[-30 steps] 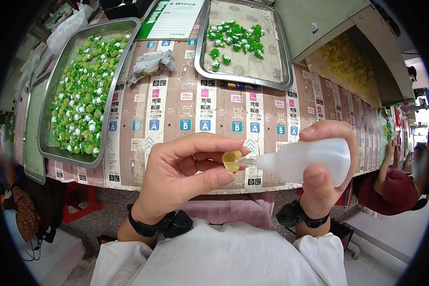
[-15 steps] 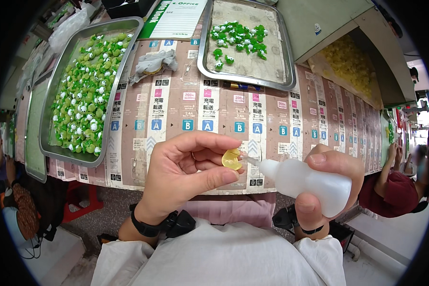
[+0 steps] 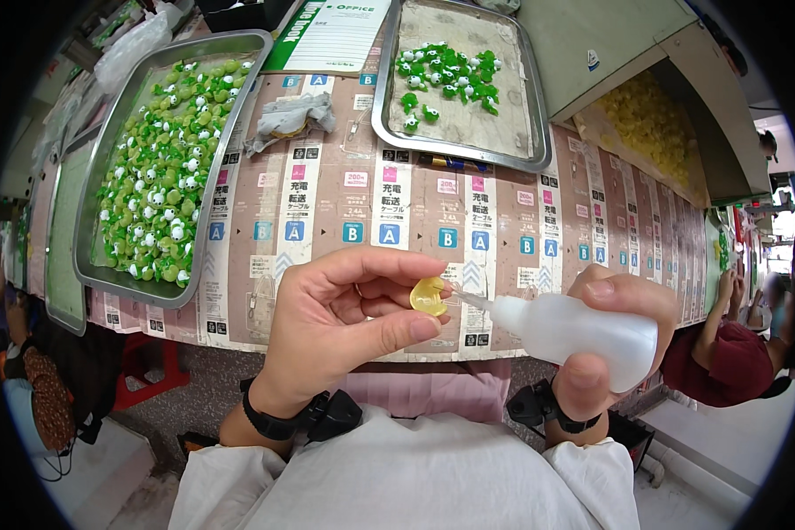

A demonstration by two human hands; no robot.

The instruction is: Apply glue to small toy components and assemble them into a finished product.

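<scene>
Between the fingers and thumb of my left hand (image 3: 340, 322) is a small yellow, translucent, cup-shaped piece (image 3: 427, 297), its hollow facing right. My right hand (image 3: 623, 340) grips a white, semi-clear squeeze bottle (image 3: 583, 340), tilted so that its thin nozzle (image 3: 470, 298) points left. The nozzle's tip is at the right edge of the yellow piece; whether it touches I cannot tell. Both hands are above the front part of the table.
At left a metal tray (image 3: 261, 62) holds many green, white and yellow figures. Another metal tray (image 3: 539, 132), with green-and-white figures, lies beyond my hands. A grey cloth (image 3: 296, 115), a notebook (image 3: 327, 35) and a box (image 3: 632, 44) over yellow pieces surround them. People sit at both sides.
The bottle has tipped slightly nearer to level and shifted a little right, its tip still close to the yellow piece. My left hand keeps its hold, almost unmoved.
</scene>
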